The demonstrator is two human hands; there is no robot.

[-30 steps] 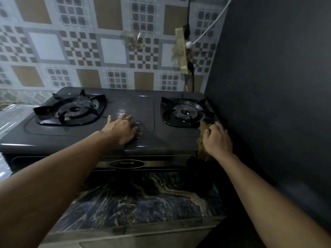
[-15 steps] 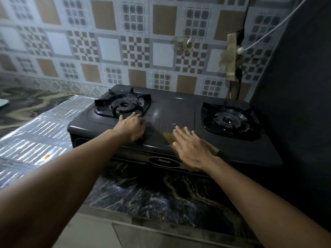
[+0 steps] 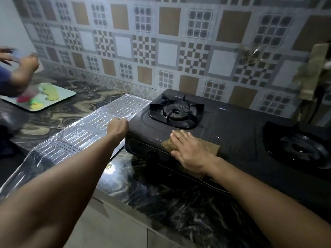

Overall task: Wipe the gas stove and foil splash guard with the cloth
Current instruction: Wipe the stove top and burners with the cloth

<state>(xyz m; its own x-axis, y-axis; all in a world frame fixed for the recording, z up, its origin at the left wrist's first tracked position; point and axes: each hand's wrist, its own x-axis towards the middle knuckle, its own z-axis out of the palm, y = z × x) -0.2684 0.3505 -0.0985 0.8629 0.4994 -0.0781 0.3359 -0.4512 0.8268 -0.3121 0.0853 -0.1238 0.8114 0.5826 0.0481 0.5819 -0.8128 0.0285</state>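
A black two-burner gas stove (image 3: 232,127) stands on a dark marbled counter. My right hand (image 3: 189,149) lies flat with straight fingers on a brown cloth (image 3: 211,145), pressing it onto the stove's front left top. My left hand (image 3: 117,127) is at the stove's left edge with its fingers curled over the corner, so they are partly hidden. A silver foil splash guard (image 3: 75,138) lies flat on the counter left of the stove, with small food specks on it.
A white tray (image 3: 59,99) with colourful items sits on the counter at the far left, where another person's hands (image 3: 19,67) move above it. Patterned wall tiles run behind the stove. The counter's front edge (image 3: 161,228) runs diagonally below my arms.
My right hand slid the cloth leftward across the stove's front, from the right burner to the left part. My left hand moved from the stove's middle to its left edge. The view swung left.
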